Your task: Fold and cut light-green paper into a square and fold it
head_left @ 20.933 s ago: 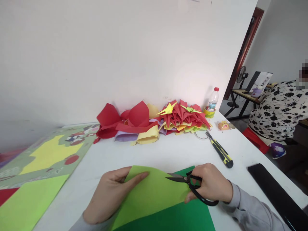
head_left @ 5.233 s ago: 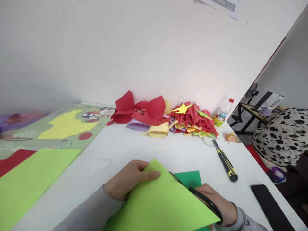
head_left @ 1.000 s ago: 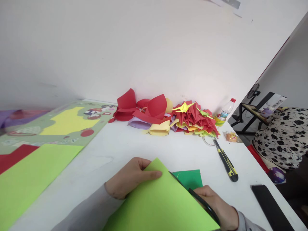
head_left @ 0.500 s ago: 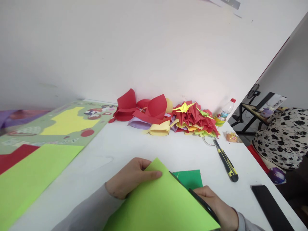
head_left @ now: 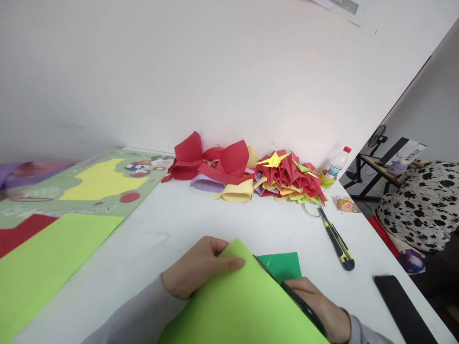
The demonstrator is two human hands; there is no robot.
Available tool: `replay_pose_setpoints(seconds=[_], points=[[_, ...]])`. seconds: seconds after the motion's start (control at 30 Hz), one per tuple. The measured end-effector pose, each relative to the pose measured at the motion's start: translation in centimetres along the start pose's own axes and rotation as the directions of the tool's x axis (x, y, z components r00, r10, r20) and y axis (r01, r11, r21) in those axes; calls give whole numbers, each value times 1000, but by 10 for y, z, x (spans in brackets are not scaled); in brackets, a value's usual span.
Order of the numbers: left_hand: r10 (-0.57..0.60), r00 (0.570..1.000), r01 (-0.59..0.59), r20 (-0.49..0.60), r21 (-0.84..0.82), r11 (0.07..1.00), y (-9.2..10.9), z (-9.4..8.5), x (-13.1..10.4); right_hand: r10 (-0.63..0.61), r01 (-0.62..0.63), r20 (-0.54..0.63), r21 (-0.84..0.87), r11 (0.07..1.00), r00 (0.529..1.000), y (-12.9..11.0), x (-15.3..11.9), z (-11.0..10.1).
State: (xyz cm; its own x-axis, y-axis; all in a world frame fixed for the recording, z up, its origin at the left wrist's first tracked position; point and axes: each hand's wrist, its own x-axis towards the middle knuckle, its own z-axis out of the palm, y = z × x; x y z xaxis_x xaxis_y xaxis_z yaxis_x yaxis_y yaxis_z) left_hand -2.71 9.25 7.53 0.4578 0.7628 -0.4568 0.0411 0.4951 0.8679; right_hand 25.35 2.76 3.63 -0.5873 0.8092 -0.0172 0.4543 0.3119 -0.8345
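Pinching the near top corner of a light green sheet (head_left: 240,301), the left hand (head_left: 199,270) has its thumb laid along the upper face and its fingers curled behind the paper. The right hand (head_left: 319,310) is wrapped around the black handles of a pair of scissors (head_left: 287,289), whose blades run up along the sheet's right edge toward that corner; how far the blades are parted cannot be told, since the paper covers them. Against the picture from half a second ago, the left thumb and the sheet's peak have slid slightly right and down, and the scissors lie a little lower. Just beyond the right hand a dark green sheet (head_left: 281,265) lies flat on the white table (head_left: 215,220), its corner peeking from under the light one. Further out to the right lie a yellow-and-black utility knife (head_left: 337,241) and a black phone (head_left: 405,306). Well beyond both hands, against the wall, sits a heap of folded paper shapes (head_left: 251,174), with a plastic bottle (head_left: 335,165) standing upright at its right end; its contents cannot be made out. Far left of the left hand lies another light green sheet (head_left: 46,267).
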Motion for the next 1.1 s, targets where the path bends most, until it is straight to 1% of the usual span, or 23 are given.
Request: replay_pose_setpoints(seconds=[0.07, 0.17, 0.3, 0.43, 0.53, 0.63, 0.77, 0.93, 1.0, 1.03, 1.1], points=[[-13, 1000, 13, -10, 2, 1000, -1, 1, 2, 13, -13, -2, 3, 1000, 1000, 0, 0, 0], [-44, 999, 44, -30, 13, 999, -2, 1, 6, 82, -82, -11, 45, 996, 997, 1, 0, 2], [-38, 999, 38, -32, 10, 999, -2, 1, 7, 212, -199, -53, 183, 963, 976, -3, 3, 5], [-34, 999, 34, -25, 12, 999, -5, -1, 9, 357, -315, -42, 383, 868, 933, -24, 11, 3], [-29, 999, 29, -19, 11, 1000, -7, -2, 10, 431, -383, 23, 502, 775, 902, -42, 16, 0], [-30, 999, 30, -22, 1, 1000, -7, -3, 9, 499, -432, 57, 593, 679, 865, -48, 19, 1], [-33, 999, 33, -26, -2, 999, -6, -3, 8, 507, -434, 88, 655, 619, 857, -46, 20, 6], [-38, 999, 38, -34, 0, 999, -6, -4, 8, 501, -438, 120, 683, 585, 857, -43, 22, 9], [-26, 1000, 26, -15, -14, 1000, -6, -3, 7, 497, -436, 120, 679, 590, 859, -40, 21, 9], [-22, 1000, 22, -2, -24, 999, -6, -3, 7, 490, -427, 107, 669, 607, 865, -38, 19, 9], [-14, 1000, 15, 19, -41, 999, -6, -2, 6, 454, -379, 44, 626, 681, 890, -32, 16, 9]])
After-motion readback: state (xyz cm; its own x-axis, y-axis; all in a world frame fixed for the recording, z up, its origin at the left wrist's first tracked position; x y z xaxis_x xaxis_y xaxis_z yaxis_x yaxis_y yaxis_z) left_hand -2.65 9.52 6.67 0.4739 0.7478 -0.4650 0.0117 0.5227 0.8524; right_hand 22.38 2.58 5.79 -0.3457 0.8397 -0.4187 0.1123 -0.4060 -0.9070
